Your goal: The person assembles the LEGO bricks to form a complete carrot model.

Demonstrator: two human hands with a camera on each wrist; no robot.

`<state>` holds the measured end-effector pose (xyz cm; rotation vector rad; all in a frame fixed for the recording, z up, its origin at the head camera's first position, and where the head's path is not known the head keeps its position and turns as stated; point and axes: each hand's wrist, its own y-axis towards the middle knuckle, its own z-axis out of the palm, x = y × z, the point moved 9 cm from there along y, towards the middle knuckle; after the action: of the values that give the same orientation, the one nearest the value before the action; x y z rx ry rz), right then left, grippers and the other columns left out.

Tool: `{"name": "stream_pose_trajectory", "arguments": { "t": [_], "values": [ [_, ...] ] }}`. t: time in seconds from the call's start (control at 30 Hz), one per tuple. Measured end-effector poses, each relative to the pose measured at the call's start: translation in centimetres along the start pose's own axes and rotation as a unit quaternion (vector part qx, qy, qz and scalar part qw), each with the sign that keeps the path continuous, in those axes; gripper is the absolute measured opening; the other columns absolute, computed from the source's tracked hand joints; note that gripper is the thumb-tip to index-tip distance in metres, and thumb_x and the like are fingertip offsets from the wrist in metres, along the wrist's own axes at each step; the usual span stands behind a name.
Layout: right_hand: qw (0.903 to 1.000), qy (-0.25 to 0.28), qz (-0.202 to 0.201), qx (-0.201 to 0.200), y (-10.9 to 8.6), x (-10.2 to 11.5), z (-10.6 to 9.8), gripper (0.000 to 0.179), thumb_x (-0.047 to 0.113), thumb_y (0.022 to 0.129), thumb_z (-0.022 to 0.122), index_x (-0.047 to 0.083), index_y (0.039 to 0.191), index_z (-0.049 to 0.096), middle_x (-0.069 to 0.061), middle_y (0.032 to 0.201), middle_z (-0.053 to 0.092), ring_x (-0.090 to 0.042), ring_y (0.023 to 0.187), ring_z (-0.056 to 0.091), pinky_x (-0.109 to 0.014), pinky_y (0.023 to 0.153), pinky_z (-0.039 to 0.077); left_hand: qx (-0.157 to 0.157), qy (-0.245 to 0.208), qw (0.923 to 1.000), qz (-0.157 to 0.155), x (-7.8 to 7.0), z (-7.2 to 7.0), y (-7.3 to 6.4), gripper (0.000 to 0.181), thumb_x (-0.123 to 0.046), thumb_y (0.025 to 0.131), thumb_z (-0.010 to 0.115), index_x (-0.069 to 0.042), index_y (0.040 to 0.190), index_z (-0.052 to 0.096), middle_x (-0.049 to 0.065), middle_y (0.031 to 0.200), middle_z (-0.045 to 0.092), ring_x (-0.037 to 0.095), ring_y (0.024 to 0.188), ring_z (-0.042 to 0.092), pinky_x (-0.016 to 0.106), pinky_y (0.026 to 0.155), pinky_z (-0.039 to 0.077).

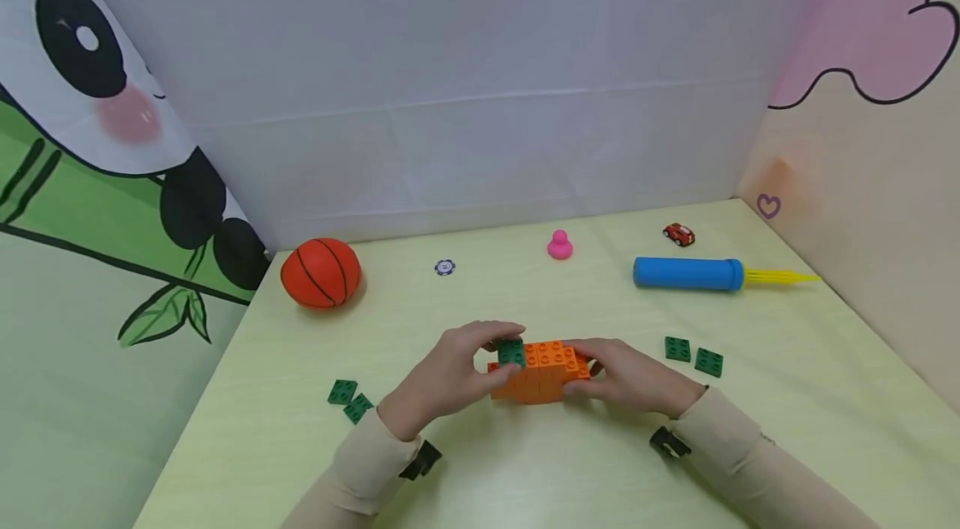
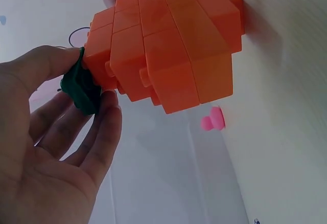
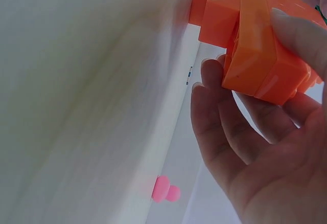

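Observation:
An assembly of orange building bricks (image 1: 542,379), stacked in stepped layers, stands on the table between both hands. My left hand (image 1: 453,371) pinches a green building brick (image 1: 512,351) between thumb and fingers at the top left of the orange bricks. In the left wrist view that green brick (image 2: 82,83) is tilted and close against the studs of the orange stack (image 2: 168,50). My right hand (image 1: 626,377) grips the right end of the assembly, its thumb on the near side and fingers behind, as the right wrist view shows at the orange bricks (image 3: 255,55).
Loose green bricks lie in pairs, one pair (image 1: 342,392) at left and another (image 1: 677,348) at right. Along the back are a small basketball (image 1: 321,273), a poker chip (image 1: 445,267), a pink knobbed piece (image 1: 559,246), a red toy car (image 1: 678,234) and a blue pump (image 1: 687,273).

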<state>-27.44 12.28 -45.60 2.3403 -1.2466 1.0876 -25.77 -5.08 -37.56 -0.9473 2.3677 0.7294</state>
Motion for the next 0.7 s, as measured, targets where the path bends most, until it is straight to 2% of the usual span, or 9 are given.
{"name": "stream_pose_trajectory", "arguments": {
  "t": [0.2, 0.4, 0.57, 0.7],
  "values": [
    [1.0, 0.002, 0.002, 0.002, 0.1, -0.1, 0.0, 0.063, 0.047, 0.092, 0.067, 0.016, 0.145, 0.052, 0.009, 0.126, 0.062, -0.012, 0.104, 0.057, -0.033, 0.09, 0.053, 0.005, -0.005, 1.0, -0.005, 0.3, 0.1, 0.2, 0.038, -0.023, 0.093, 0.073, -0.013, 0.128, 0.065, -0.005, 0.123, 0.068, 0.007, 0.101, 0.063, 0.03, 0.09, 0.055],
    [1.0, 0.005, 0.008, -0.002, -0.2, -0.2, -0.3, 0.063, 0.047, 0.092, 0.068, 0.017, 0.145, 0.052, 0.01, 0.125, 0.062, -0.012, 0.104, 0.057, -0.034, 0.09, 0.053, 0.03, 0.001, 0.9994, -0.014, 0.2, 0.3, 0.7, 0.038, -0.022, 0.093, 0.073, -0.013, 0.129, 0.064, -0.005, 0.117, 0.069, 0.007, 0.099, 0.064, 0.032, 0.09, 0.055],
    [0.9999, 0.005, 0.013, -0.002, -0.3, -0.1, -0.3, 0.063, 0.046, 0.092, 0.069, 0.018, 0.145, 0.052, 0.011, 0.125, 0.062, -0.011, 0.104, 0.057, -0.033, 0.091, 0.052, 0.054, 0.0, 0.9971, -0.054, 0.9, 0.6, 0.4, 0.05, -0.027, 0.094, 0.071, -0.016, 0.14, 0.055, -0.006, 0.123, 0.067, 0.013, 0.106, 0.064, 0.038, 0.096, 0.053],
    [0.9999, 0.006, 0.014, 0.002, -0.2, -0.1, -0.1, 0.064, 0.045, 0.092, 0.069, 0.018, 0.146, 0.051, 0.01, 0.126, 0.062, -0.011, 0.104, 0.057, -0.033, 0.09, 0.052, 0.06, 0.01, 0.9931, -0.1, 2.9, 0.0, -1.5, 0.059, -0.027, 0.093, 0.073, -0.018, 0.146, 0.049, -0.004, 0.131, 0.062, 0.022, 0.117, 0.06, 0.046, 0.102, 0.049]
  ]
}}
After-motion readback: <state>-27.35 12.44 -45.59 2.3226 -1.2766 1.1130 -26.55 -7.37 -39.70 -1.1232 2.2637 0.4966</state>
